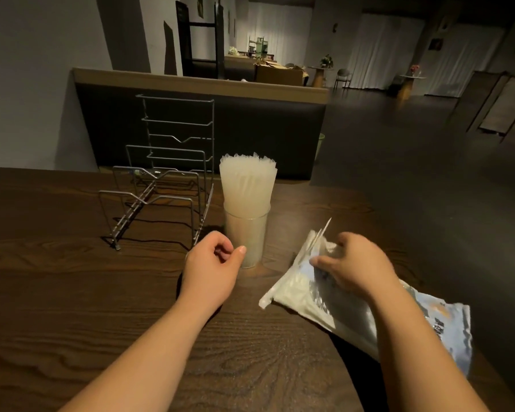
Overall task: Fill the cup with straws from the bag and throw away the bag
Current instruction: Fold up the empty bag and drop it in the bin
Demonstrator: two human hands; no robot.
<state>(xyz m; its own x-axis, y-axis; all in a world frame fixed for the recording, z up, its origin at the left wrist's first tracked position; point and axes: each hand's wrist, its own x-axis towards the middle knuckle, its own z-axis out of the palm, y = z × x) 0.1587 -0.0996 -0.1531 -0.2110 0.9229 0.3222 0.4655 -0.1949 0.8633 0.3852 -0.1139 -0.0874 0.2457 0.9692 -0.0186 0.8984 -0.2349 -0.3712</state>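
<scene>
On one table (72, 307): one cup (246, 233), one bag (348, 304), two hands.

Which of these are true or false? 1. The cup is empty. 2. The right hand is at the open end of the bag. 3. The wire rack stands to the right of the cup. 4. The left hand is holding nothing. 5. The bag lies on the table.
1. False. The cup is packed with wrapped straws that stand well above its rim.
2. True. The right hand is at the bag's open end, where a few straws poke out.
3. False. The wire rack stands to the left of the cup.
4. True. The left hand is loosely curled beside the cup, holding nothing.
5. True. The bag rests on the table, near its right edge.
</scene>
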